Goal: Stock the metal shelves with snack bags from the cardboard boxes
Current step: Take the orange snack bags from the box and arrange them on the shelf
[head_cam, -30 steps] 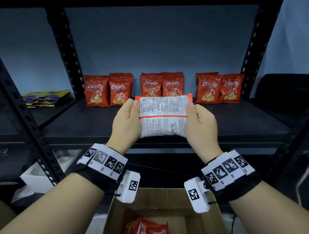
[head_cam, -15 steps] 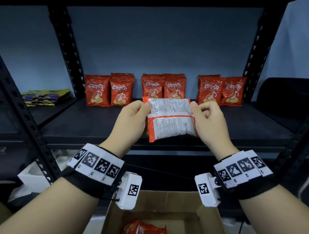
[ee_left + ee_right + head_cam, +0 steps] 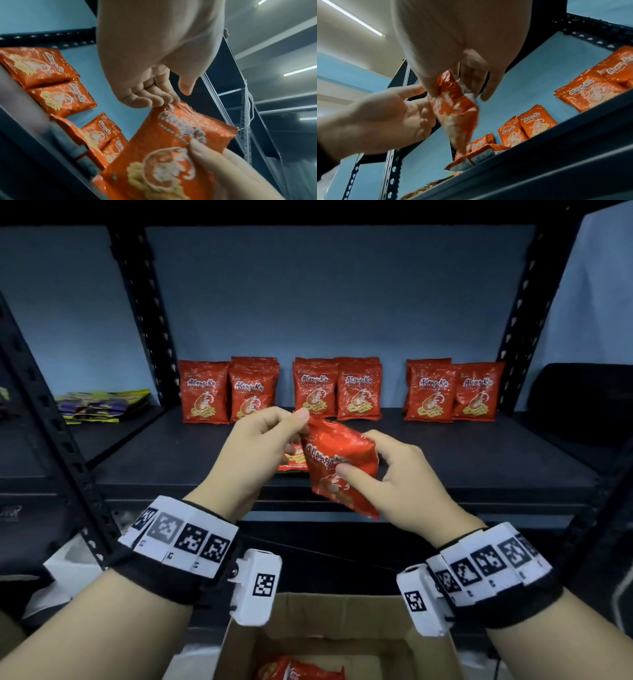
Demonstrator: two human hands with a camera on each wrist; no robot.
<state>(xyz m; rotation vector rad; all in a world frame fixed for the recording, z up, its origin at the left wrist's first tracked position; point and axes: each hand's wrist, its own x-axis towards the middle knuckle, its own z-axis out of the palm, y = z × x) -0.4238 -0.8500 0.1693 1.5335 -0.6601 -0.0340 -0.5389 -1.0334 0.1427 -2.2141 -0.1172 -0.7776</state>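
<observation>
Fingers of both hands pinch a red snack bag [image 3: 337, 463] above the dark metal shelf [image 3: 479, 453], blue wall [image 3: 325, 302] behind.

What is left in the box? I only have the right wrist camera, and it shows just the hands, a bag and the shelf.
Observer: The head camera shows the cardboard box open below the shelf, with red bags inside it. I cannot tell how many.
Operator: And the one being held, which side faces the person?
Observer: The held bag shows its printed front, with the thumb of the right hand pressed on it.
</observation>
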